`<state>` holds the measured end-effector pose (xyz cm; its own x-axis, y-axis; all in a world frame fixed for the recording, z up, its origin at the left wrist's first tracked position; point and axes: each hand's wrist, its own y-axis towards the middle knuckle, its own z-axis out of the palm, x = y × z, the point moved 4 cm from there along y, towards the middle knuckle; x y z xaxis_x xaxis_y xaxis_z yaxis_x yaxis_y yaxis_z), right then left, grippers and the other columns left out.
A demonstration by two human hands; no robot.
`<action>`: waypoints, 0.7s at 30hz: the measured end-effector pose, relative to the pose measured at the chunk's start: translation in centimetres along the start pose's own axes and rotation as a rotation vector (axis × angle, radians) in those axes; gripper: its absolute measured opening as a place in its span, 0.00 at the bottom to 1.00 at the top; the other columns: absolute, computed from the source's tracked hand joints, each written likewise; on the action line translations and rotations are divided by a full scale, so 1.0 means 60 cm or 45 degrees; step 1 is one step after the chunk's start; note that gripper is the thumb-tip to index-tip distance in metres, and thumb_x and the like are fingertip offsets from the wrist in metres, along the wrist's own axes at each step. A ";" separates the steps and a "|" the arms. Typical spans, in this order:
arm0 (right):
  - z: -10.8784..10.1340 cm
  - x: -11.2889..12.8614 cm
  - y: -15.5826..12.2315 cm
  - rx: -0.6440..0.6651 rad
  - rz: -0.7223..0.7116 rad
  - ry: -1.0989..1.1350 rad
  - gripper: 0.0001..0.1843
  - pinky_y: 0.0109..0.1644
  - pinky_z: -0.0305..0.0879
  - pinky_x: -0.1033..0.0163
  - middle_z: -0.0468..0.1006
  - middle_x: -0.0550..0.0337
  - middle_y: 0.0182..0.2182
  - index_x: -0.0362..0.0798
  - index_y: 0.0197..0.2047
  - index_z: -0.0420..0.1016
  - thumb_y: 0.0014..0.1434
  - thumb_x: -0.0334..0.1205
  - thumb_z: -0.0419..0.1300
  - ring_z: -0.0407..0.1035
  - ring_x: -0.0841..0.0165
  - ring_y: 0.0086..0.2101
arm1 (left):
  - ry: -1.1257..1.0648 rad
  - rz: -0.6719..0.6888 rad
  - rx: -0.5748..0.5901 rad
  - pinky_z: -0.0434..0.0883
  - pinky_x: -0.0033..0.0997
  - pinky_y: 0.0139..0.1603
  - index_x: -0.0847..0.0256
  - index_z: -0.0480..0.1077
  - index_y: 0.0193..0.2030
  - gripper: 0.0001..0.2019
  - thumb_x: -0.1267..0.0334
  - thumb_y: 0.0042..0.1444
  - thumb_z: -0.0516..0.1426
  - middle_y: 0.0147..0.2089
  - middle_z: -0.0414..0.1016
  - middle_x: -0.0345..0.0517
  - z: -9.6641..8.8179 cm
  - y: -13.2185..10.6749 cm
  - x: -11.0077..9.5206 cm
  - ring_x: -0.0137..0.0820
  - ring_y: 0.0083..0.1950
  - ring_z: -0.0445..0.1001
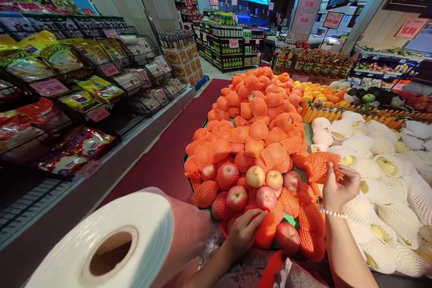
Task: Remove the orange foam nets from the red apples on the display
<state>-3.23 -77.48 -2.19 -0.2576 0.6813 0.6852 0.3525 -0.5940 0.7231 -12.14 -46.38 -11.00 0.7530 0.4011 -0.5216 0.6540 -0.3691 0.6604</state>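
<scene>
Orange foam net [319, 167] is pinched by the right hand [342, 186], right of centre in the frame, between thumb and bent fingers; whether fruit is held inside cannot be told. A beaded bracelet [334, 213] is worn on the right wrist. The left hand [245, 227] is placed at lower centre, palm down, fingers bent and laid at the near edge of the apple pile [249, 132]; whether anything is gripped there cannot be told. Most of the pile is wrapped in orange nets; bare apples are seen near the left hand, one red apple [287, 237] just right of it. White-netted fruit [381, 175] is spread at the right. Lower left is filled by a plastic roll [151, 220]; packaged goods are racked on shelves [97, 67] at upper left.
</scene>
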 end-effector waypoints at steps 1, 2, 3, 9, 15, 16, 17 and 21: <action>0.006 0.019 -0.008 0.179 0.063 0.071 0.20 0.45 0.71 0.58 0.75 0.55 0.35 0.48 0.35 0.66 0.58 0.49 0.71 0.73 0.64 0.38 | -0.062 -0.041 -0.010 0.81 0.28 0.48 0.64 0.73 0.60 0.15 0.72 0.71 0.51 0.49 0.79 0.53 -0.002 0.001 -0.001 0.32 0.49 0.80; 0.014 0.038 -0.024 0.444 0.133 0.141 0.18 0.45 0.70 0.59 0.75 0.56 0.35 0.47 0.37 0.67 0.60 0.49 0.70 0.72 0.65 0.38 | -0.116 -0.059 -0.023 0.81 0.29 0.49 0.62 0.74 0.56 0.14 0.73 0.69 0.51 0.49 0.77 0.53 -0.005 0.003 -0.003 0.32 0.49 0.80; 0.023 0.057 -0.050 0.757 0.196 0.217 0.16 0.44 0.69 0.61 0.75 0.58 0.36 0.47 0.38 0.68 0.62 0.48 0.69 0.71 0.67 0.38 | -0.147 -0.058 -0.031 0.81 0.33 0.52 0.61 0.76 0.51 0.13 0.74 0.67 0.52 0.51 0.76 0.54 -0.006 0.006 -0.006 0.34 0.52 0.79; 0.027 0.104 -0.200 1.882 0.223 0.372 0.18 0.35 0.72 0.65 0.80 0.63 0.32 0.49 0.40 0.78 0.60 0.56 0.67 0.73 0.67 0.30 | 0.056 -0.046 0.064 0.81 0.38 0.52 0.62 0.75 0.37 0.10 0.73 0.65 0.52 0.58 0.77 0.57 0.001 0.006 -0.008 0.39 0.54 0.79; 0.045 -0.036 -0.160 1.389 0.248 -0.356 0.21 0.62 0.62 0.34 0.73 0.35 0.57 0.42 0.57 0.73 0.63 0.40 0.56 0.70 0.42 0.55 | 0.250 -0.006 -0.124 0.81 0.34 0.42 0.61 0.74 0.35 0.16 0.66 0.71 0.49 0.44 0.81 0.55 -0.009 -0.013 -0.001 0.36 0.42 0.80; 0.048 -0.053 -0.164 1.383 0.224 -0.430 0.26 0.61 0.62 0.32 0.70 0.31 0.60 0.39 0.61 0.70 0.60 0.37 0.56 0.69 0.39 0.55 | 0.258 0.006 -0.135 0.80 0.34 0.42 0.61 0.73 0.34 0.16 0.66 0.71 0.48 0.43 0.80 0.55 -0.010 -0.011 -0.003 0.36 0.41 0.80; 0.051 -0.065 -0.170 1.393 0.178 -0.501 0.32 0.59 0.64 0.32 0.67 0.28 0.63 0.37 0.65 0.67 0.58 0.35 0.56 0.69 0.38 0.55 | 0.256 0.013 -0.140 0.80 0.33 0.41 0.61 0.73 0.33 0.17 0.66 0.71 0.48 0.42 0.80 0.54 -0.012 -0.008 -0.006 0.35 0.41 0.79; 0.064 -0.085 -0.201 1.398 -0.132 -0.749 0.40 0.56 0.69 0.43 0.62 0.28 0.66 0.38 0.73 0.54 0.60 0.37 0.58 0.71 0.43 0.54 | 0.237 0.053 -0.144 0.78 0.31 0.38 0.62 0.71 0.30 0.20 0.65 0.73 0.46 0.39 0.78 0.52 -0.013 0.007 -0.018 0.33 0.37 0.77</action>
<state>-2.73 -72.16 -14.74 0.0117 0.9594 0.2818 0.9913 -0.0481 0.1227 -12.73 -46.31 -9.74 0.7458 0.5395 -0.3908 0.6025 -0.2960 0.7412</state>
